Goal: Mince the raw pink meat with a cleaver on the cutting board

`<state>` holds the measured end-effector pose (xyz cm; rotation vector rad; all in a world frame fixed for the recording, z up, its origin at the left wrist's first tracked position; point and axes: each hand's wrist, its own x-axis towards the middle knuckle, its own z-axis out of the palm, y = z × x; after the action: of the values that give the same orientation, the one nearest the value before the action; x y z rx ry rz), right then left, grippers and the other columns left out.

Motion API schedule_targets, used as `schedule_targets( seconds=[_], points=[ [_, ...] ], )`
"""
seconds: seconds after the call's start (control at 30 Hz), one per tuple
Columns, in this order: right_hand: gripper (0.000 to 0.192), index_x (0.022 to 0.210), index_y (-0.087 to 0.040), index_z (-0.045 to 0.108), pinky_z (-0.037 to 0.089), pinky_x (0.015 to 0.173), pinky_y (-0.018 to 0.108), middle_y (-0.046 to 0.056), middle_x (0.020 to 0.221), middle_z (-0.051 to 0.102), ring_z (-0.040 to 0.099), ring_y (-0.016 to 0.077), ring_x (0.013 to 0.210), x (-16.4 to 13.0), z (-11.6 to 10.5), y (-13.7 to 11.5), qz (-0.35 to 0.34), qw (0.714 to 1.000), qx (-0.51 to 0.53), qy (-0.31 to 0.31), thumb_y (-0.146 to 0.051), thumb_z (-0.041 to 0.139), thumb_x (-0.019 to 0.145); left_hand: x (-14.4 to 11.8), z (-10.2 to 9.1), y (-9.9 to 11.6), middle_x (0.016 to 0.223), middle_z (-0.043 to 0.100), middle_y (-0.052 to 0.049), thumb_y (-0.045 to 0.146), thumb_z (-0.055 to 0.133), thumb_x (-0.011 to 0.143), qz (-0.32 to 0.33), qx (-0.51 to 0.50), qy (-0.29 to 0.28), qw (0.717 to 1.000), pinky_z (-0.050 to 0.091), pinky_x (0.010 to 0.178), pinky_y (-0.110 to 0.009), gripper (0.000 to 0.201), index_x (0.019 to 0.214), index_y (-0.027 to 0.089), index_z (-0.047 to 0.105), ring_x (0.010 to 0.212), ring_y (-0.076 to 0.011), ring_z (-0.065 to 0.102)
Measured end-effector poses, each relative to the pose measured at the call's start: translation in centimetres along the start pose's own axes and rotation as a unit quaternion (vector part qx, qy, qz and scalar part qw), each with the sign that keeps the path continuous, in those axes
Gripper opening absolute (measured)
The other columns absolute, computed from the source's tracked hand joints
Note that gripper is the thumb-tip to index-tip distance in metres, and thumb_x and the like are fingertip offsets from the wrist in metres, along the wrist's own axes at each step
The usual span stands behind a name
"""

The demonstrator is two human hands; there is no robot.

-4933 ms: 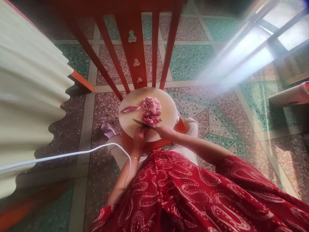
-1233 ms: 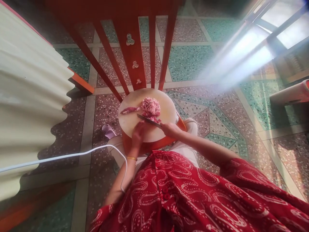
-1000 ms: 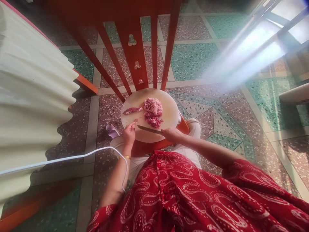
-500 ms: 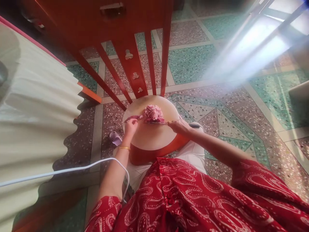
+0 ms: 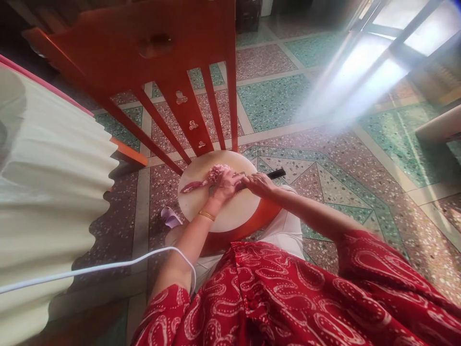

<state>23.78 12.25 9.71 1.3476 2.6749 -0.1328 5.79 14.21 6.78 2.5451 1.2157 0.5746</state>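
Note:
A round cream cutting board (image 5: 230, 216) lies on the seat of a red wooden chair. My right hand (image 5: 261, 185) is closed around a knife, whose black handle (image 5: 276, 174) sticks out to the right. The blade is mostly hidden behind my hands. Against the knife, beside my right hand's knuckles, my left hand (image 5: 225, 186) reaches over with its fingers stretched out. Just beyond it is a heap of chopped pink pieces (image 5: 218, 172), partly covered by that hand. A long purple-pink piece (image 5: 192, 186) rests at the board's left; its kind is unclear.
The slatted chair back (image 5: 194, 115) rises behind the board. At left hangs a pale ruffled cloth (image 5: 54, 192), and a white cable (image 5: 108, 266) crosses toward my left arm. A lilac slipper (image 5: 171, 217) lies on the patterned floor. Bright light enters at upper right.
My left hand has let go of the long purple-pink piece and moved right, to the knife. The knife has turned, its handle end now pointing up and away. The view has shifted slightly.

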Motion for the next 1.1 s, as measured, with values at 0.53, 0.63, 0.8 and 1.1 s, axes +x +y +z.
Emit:
schedule_targets(
  seconds=[0.53,0.63,0.8,1.1],
  points=[
    [0.027,0.100,-0.014,0.060,0.031,0.063,0.028,0.011,0.084,0.067,0.060,0.0196,0.076,-5.5,0.1,2.9,0.075,0.997,0.017,-0.007,-0.020,0.035,0.093,-4.6,-0.7,-7.7,0.116,0.063,-0.007,0.016,0.043,0.083,-0.177,-0.057,0.058,0.981,0.041,0.100,-0.039,0.036,0.111,0.021,0.064,0.109,-0.0200,0.054],
    [0.027,0.102,-0.017,0.059,0.033,0.059,0.026,0.009,0.085,0.068,0.062,0.0187,0.073,-6.5,-0.1,0.4,0.092,0.992,0.050,-0.066,-0.024,0.035,0.093,-6.1,-1.6,-10.2,0.107,0.067,-0.009,0.014,0.035,0.085,-0.277,-0.070,0.117,0.951,0.047,0.091,-0.034,0.039,0.112,0.016,0.062,0.097,-0.0175,0.061],
    [0.028,0.099,-0.018,0.061,0.040,0.061,0.024,0.010,0.086,0.069,0.066,0.0185,0.077,-5.8,0.5,-5.2,0.061,0.979,0.141,-0.133,-0.026,0.035,0.093,-9.3,-2.6,-11.7,0.104,0.064,-0.011,0.022,0.057,0.075,-0.282,0.070,-0.029,0.956,0.043,0.092,-0.038,0.033,0.107,0.018,0.064,0.101,-0.0252,0.057],
    [0.025,0.102,-0.015,0.061,0.042,0.058,0.022,0.010,0.087,0.069,0.065,0.0185,0.076,-2.8,0.2,-6.3,0.122,0.965,0.165,-0.162,-0.016,0.042,0.086,-11.4,-1.8,-7.9,0.106,0.060,-0.015,0.013,0.051,0.073,-0.310,0.182,-0.032,0.933,0.041,0.086,-0.041,0.035,0.108,0.017,0.057,0.102,-0.0284,0.053]
  ],
)
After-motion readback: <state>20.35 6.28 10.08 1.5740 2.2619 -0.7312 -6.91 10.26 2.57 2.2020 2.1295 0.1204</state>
